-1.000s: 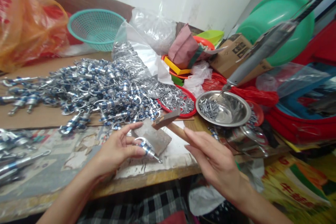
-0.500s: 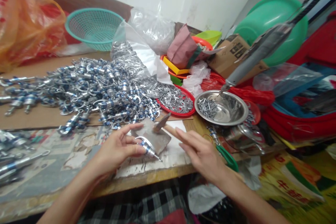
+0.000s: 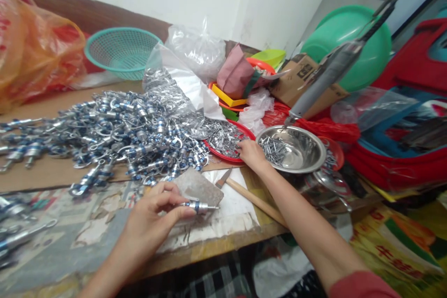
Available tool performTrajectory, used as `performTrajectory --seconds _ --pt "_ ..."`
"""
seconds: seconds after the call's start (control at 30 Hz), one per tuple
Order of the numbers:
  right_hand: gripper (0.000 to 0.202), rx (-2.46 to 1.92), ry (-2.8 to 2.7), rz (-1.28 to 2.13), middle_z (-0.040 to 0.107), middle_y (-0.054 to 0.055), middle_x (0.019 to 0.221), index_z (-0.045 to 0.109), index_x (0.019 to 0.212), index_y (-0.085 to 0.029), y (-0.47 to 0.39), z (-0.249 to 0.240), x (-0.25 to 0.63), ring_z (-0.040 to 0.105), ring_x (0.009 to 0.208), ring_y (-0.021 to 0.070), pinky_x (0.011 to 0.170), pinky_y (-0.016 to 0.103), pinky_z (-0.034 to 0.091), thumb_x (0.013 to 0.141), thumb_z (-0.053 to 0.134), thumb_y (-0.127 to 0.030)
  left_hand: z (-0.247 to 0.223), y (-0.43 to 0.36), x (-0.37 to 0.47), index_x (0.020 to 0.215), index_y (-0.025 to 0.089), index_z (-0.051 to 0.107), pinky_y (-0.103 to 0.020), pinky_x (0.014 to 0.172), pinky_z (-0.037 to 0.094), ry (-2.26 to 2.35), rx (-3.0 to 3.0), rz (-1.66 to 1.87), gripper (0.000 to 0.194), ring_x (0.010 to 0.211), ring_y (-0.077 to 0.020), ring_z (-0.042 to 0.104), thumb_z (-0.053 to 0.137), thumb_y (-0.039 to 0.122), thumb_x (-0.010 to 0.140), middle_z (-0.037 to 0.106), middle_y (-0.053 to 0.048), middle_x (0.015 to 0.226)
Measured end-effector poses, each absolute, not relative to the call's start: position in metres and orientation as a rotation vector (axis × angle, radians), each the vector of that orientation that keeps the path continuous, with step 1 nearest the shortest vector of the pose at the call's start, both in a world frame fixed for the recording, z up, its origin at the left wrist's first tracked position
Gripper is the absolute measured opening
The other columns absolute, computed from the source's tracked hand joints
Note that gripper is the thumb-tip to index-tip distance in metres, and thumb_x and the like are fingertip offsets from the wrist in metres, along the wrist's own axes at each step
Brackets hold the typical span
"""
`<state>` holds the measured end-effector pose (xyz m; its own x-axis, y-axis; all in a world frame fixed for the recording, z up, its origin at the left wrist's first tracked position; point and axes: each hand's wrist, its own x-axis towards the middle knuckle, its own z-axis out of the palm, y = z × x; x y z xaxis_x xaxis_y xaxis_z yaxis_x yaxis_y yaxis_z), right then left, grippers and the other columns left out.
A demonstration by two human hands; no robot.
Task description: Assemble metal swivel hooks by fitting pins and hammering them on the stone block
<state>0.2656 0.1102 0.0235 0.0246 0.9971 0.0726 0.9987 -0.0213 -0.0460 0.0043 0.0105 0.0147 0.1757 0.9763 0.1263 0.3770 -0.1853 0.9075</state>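
Observation:
My left hand (image 3: pixel 162 209) pinches a small silver metal fitting with blue bands (image 3: pixel 199 206), its thin pin pointing right. The fitting is held just in front of a flat grey metal block (image 3: pixel 198 185). My right hand (image 3: pixel 252 153) is at the red tray (image 3: pixel 226 156) of small flat metal pieces. Its fingers are curled together among the pieces; what they hold is too small to make out. On the white paper beside the block lies a hammer (image 3: pixel 256 199) with a wooden handle, beneath my right forearm.
A large heap of similar blue-banded fittings (image 3: pixel 139 125) covers the cardboard at left. Right of the tray stands a steel bowl (image 3: pixel 310 153) holding pins, with a grey hanging tool (image 3: pixel 317 79) pointing down into it. A teal basket (image 3: pixel 122 51) sits behind the heap.
My right hand has let go of the hammer, which now lies on the table, and has moved up to the red tray. The fitting in my left hand has turned closer to level.

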Motion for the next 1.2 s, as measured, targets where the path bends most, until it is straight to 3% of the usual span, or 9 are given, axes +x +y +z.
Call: performTrajectory --seconds 0.13,0.3,0.4,0.5,0.67,0.77,0.9,1.2 --pt "0.032 -2.224 -2.212 0.034 0.055 0.009 0.115 0.052 0.115 -0.015 0.141 0.021 0.259 0.058 0.097 0.0198 0.080 0.040 0.050 0.088 0.054 -0.031 0.016 0.010 0.005 0.065 0.025 0.075 -0.030 0.063 0.047 1.310 1.680 1.021 0.010 0.069 -0.0199 0.061 0.069 0.031 0.060 0.066 -0.003 0.069" --pt "0.026 -2.080 -2.167 0.092 0.058 0.010 0.112 0.057 0.108 -0.013 0.135 0.027 0.261 0.058 0.099 0.0209 0.084 0.039 0.048 0.087 0.054 -0.028 0.021 0.009 0.004 0.070 0.026 0.077 -0.031 0.067 0.048 1.280 1.633 0.992 0.010 0.073 -0.0215 0.063 0.069 0.029 0.064 0.070 -0.004 0.073" --pt "0.022 -1.933 -2.059 0.164 0.066 0.012 0.100 0.065 0.097 -0.010 0.112 0.034 0.251 0.062 0.093 0.0191 0.083 0.032 0.049 0.089 0.049 -0.023 0.022 0.008 0.004 0.071 0.027 0.077 -0.030 0.069 0.048 1.254 1.612 0.998 0.010 0.075 -0.0220 0.064 0.069 0.029 0.065 0.071 -0.004 0.075" --pt "0.027 -1.761 -1.990 0.312 0.071 0.005 0.084 0.066 0.099 -0.014 0.072 0.036 0.224 0.066 0.073 0.0126 0.067 0.023 0.052 0.090 0.045 -0.027 0.022 0.007 0.005 0.074 0.024 0.076 -0.030 0.067 0.047 1.275 1.580 1.023 0.013 0.071 -0.0212 0.063 0.070 0.027 0.063 0.070 -0.003 0.071" --pt "0.010 -1.089 -1.770 0.657 0.070 0.004 0.071 0.071 0.070 -0.015 0.013 0.030 0.179 0.065 0.067 0.0135 0.064 0.023 0.052 0.073 0.062 -0.011 0.022 0.008 0.007 0.083 0.021 0.075 -0.028 0.060 0.046 1.330 1.532 1.076 0.026 0.056 -0.0169 0.057 0.073 0.025 0.058 0.064 0.001 0.059" --pt "0.015 -1.037 -1.728 0.758 0.070 0.004 0.069 0.071 0.070 -0.016 0.003 0.028 0.170 0.065 0.065 0.0128 0.063 0.022 0.052 0.071 0.059 -0.007 0.020 0.009 0.007 0.084 0.021 0.075 -0.028 0.061 0.046 1.302 1.563 1.085 0.025 0.058 -0.0173 0.058 0.072 0.024 0.060 0.065 0.000 0.061" --pt "0.005 -1.113 -1.605 0.908 0.068 0.001 0.067 0.066 0.072 -0.016 0.002 0.026 0.171 0.063 0.059 0.0120 0.056 0.021 0.052 0.070 0.063 -0.013 0.016 0.006 0.007 0.082 0.023 0.076 -0.027 0.065 0.045 1.208 1.640 1.069 0.018 0.069 -0.0188 0.061 0.067 0.023 0.067 0.068 -0.003 0.070" --pt "0.020 -0.957 -1.889 0.426 0.067 0.005 0.082 0.058 0.098 -0.018 -0.017 0.020 0.179 0.063 0.073 0.0148 0.066 0.025 0.052 0.078 0.061 -0.018 0.016 0.001 0.007 0.072 0.026 0.077 -0.026 0.065 0.045 1.175 1.629 1.057 0.015 0.070 -0.0181 0.061 0.063 0.021 0.071 0.067 -0.002 0.069"
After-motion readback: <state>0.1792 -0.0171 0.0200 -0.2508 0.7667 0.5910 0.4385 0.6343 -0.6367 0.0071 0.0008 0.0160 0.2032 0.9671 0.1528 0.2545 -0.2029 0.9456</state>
